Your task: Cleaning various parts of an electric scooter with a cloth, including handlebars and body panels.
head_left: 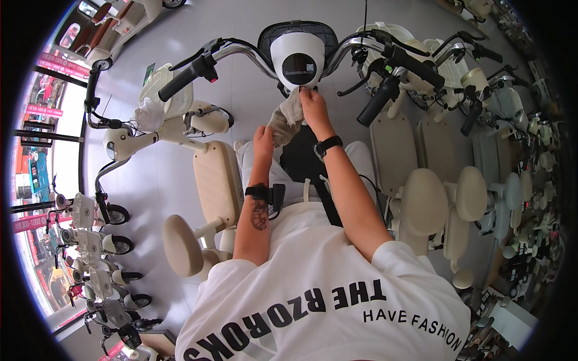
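Beyond the white T-shirt [325, 253], left hand [263, 139] and right hand [315, 113] pinch the beige cloth [285, 120] between fingers, best kept taut along the lower edge of the white console [293, 46].

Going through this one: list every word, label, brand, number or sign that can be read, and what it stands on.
Wording not copied, only located:
White T-shirt: large black lettering and a smaller black line, both legible.
Pink banners at far left: white characters and digits, partly legible.
Round dark display on the white handlebar housing: marks too small to read.
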